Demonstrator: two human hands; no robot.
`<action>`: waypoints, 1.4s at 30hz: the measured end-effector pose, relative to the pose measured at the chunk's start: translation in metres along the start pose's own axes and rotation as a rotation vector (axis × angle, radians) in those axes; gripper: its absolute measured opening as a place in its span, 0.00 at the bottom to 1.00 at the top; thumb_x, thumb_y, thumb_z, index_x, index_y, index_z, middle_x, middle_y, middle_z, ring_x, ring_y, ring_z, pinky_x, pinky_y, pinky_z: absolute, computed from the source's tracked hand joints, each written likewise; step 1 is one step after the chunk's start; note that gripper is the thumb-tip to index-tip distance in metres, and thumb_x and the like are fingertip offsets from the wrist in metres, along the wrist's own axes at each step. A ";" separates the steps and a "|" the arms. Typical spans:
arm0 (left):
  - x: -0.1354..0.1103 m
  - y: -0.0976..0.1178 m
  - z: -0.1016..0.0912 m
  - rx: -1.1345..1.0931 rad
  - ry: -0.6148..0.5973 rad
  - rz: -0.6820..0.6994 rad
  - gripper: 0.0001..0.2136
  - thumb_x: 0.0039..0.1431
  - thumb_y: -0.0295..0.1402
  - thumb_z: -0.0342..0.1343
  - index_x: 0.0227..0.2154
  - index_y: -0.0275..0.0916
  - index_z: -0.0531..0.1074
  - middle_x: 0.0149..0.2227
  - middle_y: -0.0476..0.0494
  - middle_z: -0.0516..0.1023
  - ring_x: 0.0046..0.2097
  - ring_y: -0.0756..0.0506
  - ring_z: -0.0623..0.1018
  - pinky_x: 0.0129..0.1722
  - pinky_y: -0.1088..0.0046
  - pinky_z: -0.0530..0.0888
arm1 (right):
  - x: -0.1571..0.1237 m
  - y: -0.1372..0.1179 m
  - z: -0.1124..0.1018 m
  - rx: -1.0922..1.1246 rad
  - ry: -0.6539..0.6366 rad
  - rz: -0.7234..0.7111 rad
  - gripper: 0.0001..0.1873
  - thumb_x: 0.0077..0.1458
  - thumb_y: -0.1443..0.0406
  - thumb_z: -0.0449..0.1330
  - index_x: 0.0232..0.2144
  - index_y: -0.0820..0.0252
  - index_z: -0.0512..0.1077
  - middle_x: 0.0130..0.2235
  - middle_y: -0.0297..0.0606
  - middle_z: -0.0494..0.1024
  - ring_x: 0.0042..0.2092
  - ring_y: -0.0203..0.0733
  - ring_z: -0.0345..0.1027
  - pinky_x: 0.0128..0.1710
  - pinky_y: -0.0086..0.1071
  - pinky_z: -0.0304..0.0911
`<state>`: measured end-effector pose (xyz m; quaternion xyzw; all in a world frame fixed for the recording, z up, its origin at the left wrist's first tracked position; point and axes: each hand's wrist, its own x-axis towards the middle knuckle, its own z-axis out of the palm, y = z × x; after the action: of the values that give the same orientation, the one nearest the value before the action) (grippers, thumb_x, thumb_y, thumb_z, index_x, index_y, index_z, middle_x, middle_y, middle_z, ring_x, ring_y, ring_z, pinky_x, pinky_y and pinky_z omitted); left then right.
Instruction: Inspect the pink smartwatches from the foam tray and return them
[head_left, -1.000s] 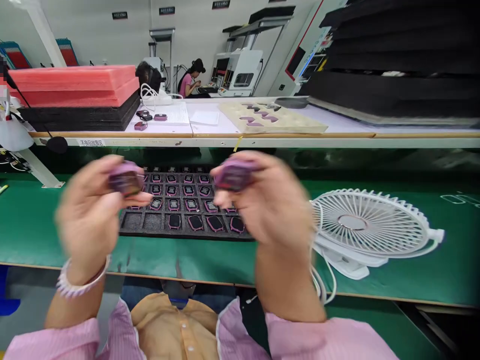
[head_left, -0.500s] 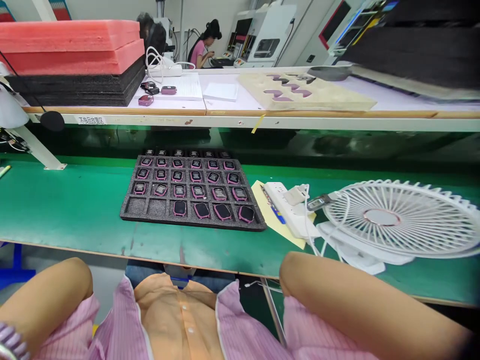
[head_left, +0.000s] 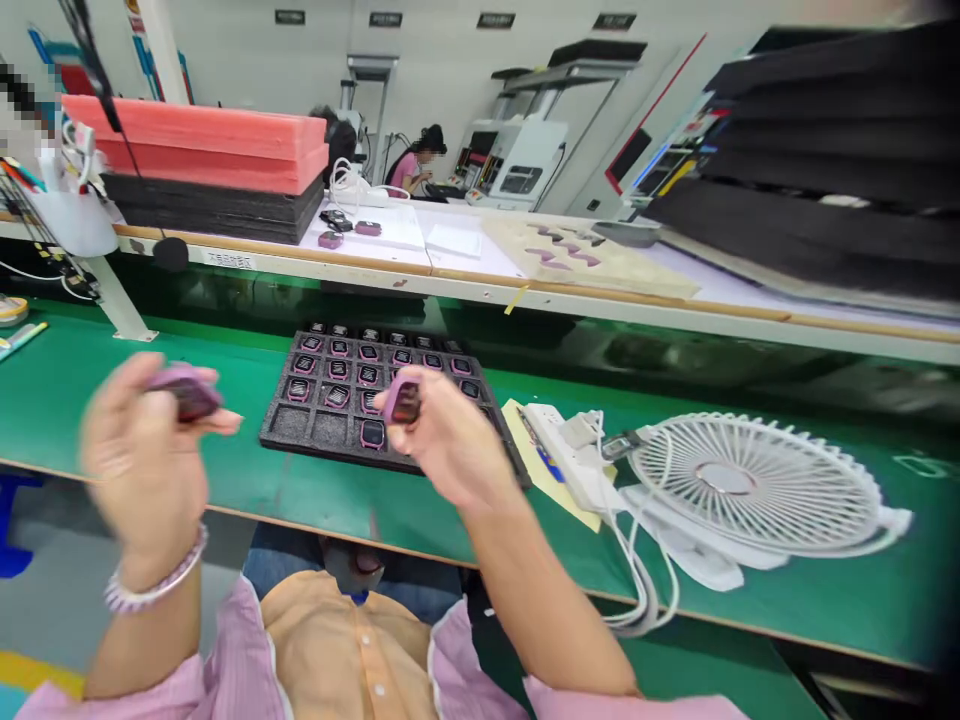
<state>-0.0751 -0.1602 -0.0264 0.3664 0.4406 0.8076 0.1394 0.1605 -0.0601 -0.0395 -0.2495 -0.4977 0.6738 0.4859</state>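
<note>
My left hand [head_left: 146, 440], blurred by motion, is raised over the left part of the bench and grips a purple smartwatch case [head_left: 185, 391]. Between the thumb and fingers of my right hand [head_left: 454, 430] is a second purple smartwatch case [head_left: 406, 399] with a dark face, tilted above the tray. Beneath it lies a black foam tray [head_left: 315, 430] with rows of pockets, most of them filled by purple watch cases like this watch case [head_left: 372, 433]. Two front-left pockets hold nothing. My right hand and forearm hide the tray's front right part.
A white fan [head_left: 750, 480] and a power strip [head_left: 574, 460] with cables lie to the right on the green bench [head_left: 225, 470]. Above runs a shelf with pink foam blocks [head_left: 202, 140], a beige foam sheet [head_left: 600, 260] and stacked black trays [head_left: 810, 180]. A co-worker [head_left: 412, 165] sits beyond.
Both hands have come into view over the bench, each now with a purple smartwatch case. The camera view has shifted, showing more of the room above the shelf.
</note>
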 end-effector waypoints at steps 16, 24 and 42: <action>-0.008 -0.130 -0.044 0.150 -0.658 -0.564 0.38 0.55 0.37 0.65 0.68 0.34 0.62 0.45 0.40 0.81 0.36 0.46 0.79 0.38 0.67 0.78 | 0.019 0.096 0.027 0.044 -0.179 0.384 0.37 0.45 0.68 0.76 0.56 0.54 0.68 0.46 0.40 0.82 0.35 0.41 0.78 0.37 0.32 0.73; 0.029 -0.162 -0.035 0.763 -1.007 -0.086 0.26 0.64 0.33 0.64 0.64 0.40 0.71 0.44 0.39 0.81 0.47 0.37 0.75 0.55 0.55 0.74 | 0.033 0.111 -0.006 -0.588 -0.174 0.106 0.28 0.58 0.60 0.69 0.58 0.54 0.66 0.46 0.42 0.76 0.36 0.44 0.74 0.38 0.40 0.73; 0.028 -0.181 -0.057 0.770 -0.925 -0.076 0.35 0.71 0.50 0.53 0.72 0.35 0.55 0.58 0.31 0.63 0.61 0.34 0.70 0.63 0.48 0.73 | 0.053 0.102 -0.051 -1.265 0.489 -0.770 0.14 0.67 0.59 0.59 0.50 0.58 0.76 0.49 0.48 0.71 0.51 0.57 0.70 0.54 0.54 0.66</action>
<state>-0.1532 -0.0758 -0.1805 0.6877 0.6078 0.3414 0.2029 0.1400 0.0066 -0.1440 -0.4303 -0.7178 -0.0282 0.5467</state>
